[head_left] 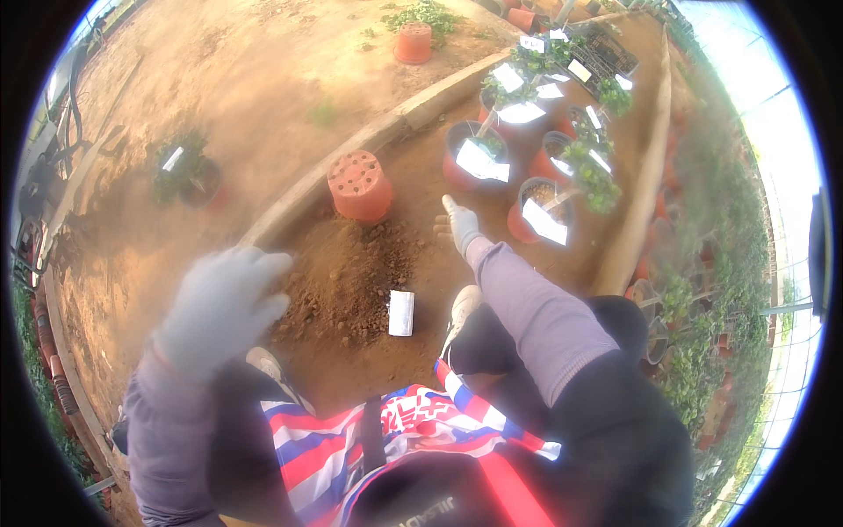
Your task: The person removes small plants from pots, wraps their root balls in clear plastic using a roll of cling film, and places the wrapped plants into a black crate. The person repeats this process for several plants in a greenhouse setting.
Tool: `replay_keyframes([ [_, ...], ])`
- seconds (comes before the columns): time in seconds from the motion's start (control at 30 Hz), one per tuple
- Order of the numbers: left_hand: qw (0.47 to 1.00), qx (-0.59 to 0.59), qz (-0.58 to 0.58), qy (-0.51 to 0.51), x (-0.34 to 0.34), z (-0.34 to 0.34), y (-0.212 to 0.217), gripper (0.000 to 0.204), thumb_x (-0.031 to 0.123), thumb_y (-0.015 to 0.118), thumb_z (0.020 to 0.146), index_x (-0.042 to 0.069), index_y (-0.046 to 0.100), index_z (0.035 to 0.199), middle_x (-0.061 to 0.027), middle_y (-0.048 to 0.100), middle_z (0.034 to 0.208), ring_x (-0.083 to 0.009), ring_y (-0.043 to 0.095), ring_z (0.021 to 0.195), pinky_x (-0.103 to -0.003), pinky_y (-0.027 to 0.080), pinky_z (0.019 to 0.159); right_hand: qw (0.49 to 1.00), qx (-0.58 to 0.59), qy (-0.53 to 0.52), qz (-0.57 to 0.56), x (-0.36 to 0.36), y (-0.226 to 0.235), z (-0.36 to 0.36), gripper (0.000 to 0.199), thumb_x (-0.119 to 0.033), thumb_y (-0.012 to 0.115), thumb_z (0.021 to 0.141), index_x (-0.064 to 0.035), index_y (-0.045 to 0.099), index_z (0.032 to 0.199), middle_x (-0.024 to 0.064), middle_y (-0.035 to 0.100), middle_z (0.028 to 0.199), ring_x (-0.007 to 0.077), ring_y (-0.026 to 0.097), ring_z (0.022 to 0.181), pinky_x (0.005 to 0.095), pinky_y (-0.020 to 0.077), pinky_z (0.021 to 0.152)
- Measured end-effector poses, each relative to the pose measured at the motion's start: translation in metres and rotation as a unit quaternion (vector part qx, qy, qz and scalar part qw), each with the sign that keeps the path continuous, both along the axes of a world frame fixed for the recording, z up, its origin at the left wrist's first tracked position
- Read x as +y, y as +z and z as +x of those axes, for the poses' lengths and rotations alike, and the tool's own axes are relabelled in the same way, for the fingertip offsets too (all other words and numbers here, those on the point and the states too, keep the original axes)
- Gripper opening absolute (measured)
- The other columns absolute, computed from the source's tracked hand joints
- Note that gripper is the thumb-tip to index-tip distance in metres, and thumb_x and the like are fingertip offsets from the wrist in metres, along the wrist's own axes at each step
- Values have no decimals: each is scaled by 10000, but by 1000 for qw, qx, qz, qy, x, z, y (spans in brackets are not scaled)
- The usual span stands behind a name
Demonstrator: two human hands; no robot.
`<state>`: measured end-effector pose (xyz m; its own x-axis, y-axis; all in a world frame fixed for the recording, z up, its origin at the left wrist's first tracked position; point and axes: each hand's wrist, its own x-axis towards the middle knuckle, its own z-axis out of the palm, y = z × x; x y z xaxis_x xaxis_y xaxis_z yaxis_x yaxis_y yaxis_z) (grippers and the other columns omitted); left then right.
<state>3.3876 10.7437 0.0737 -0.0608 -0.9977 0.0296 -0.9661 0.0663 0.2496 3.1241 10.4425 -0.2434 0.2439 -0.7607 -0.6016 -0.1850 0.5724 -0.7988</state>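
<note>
My left hand [221, 303], in a pale grey glove, is raised on the left, slightly blurred. Its thumb stands apart from the fingers and nothing shows in it. My right hand [460, 226], gloved too, reaches forward with thumb and fingers apart, holding nothing. Just left of it, an orange plastic pot [360, 186] stands upside down, the holes in its base showing. Loose brown soil [351, 281] lies heaped between my hands. A small white roll or packet [401, 314] rests at the soil's right edge. Beyond my right hand is a potted plant with a white tag [481, 162].
Several tagged potted plants crowd the upper right, the nearest a reddish pot [524, 224]. A pale curb [386, 123] crosses diagonally behind the soil. Another upturned pot [414, 44] stands beyond it, and a dark pot with a plant [200, 182] at left. Rows of greenery [729, 263] line the right.
</note>
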Motion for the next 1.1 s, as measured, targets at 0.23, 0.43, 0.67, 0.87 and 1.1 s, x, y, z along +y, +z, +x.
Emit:
replay_keyframes([
  [0.23, 933, 339, 38, 118, -26, -113, -139, 387, 221, 720, 882, 61, 658, 1229, -165, 702, 1063, -336, 686, 976, -407, 543, 848, 980, -48, -185, -55, -104, -10, -41, 636, -522, 698, 865, -60, 523, 1265, 180, 654, 1115, 297, 670, 976, 436, 556, 831],
  [0.43, 853, 382, 300, 192, 17, -115, -239, 413, 207, 701, 914, 37, 638, 1285, -171, 708, 1140, -290, 696, 1038, -359, 542, 907, 683, 535, 345, -358, -85, -35, -71, 306, -326, 657, 926, -52, 733, 1039, 159, 734, 1066, 249, 697, 995, 376, 552, 834],
  [0.67, 911, 349, 126, 181, 23, -96, -271, 442, 184, 704, 919, 34, 618, 1326, -165, 714, 1153, -244, 697, 1048, -344, 542, 917, 801, 445, 341, -211, -53, -12, -64, 623, -475, 732, 869, -8, 632, 1268, 193, 688, 1196, 309, 661, 1130, 395, 537, 906],
  [0.87, 851, 435, 143, 258, 19, -104, -254, 442, 192, 712, 914, 31, 621, 1316, -162, 715, 1153, -242, 694, 1053, -345, 540, 918, 942, -224, -226, 107, -142, -39, -28, 506, -264, 598, 1005, 12, 421, 1391, 269, 549, 1255, 437, 625, 1045, 451, 615, 832],
  [1.1, 840, 431, 154, 290, 19, -95, -235, 428, 190, 710, 917, 31, 628, 1306, -154, 718, 1152, -232, 696, 1047, -339, 538, 916, 933, -197, -228, 195, -172, -97, -34, 384, 22, 394, 930, 113, 441, 1301, 319, 545, 1264, 469, 623, 1110, 376, 637, 746],
])
